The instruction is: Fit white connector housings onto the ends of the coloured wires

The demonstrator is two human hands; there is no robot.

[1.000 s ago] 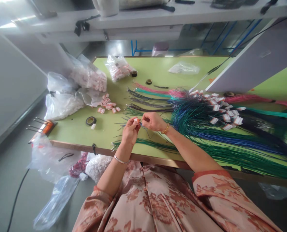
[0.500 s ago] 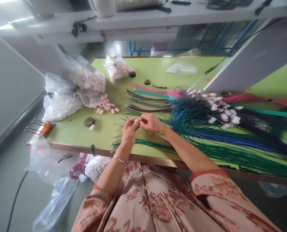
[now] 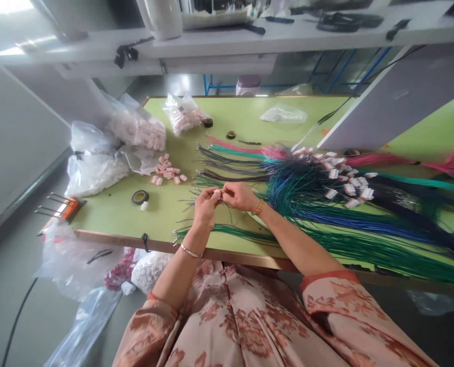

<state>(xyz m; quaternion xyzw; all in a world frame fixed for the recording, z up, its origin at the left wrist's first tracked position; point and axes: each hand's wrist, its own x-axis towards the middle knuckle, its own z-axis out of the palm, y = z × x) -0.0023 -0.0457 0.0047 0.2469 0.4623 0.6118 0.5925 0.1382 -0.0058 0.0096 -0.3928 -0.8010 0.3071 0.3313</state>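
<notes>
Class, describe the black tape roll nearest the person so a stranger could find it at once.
Find the green tabletop, then the person's left hand over it. Look left of that hand for a black tape roll lying flat. Unlike the rolls farther back, it has a small white connector beside its near edge.

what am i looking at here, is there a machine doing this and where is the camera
There is no machine at work here: these are a person's two bare hands. The view comes from a camera worn on that person's head, looking forward and down. The left hand pinches a small pale piece, and the fingertips of the right hand meet it there; whether they grip a wire is too small to tell. On the green table lie bundles of coloured wires, white-and-orange blocks among them at the right, a pile of loose small blocks at the left, and a roll of black tape.
</notes>
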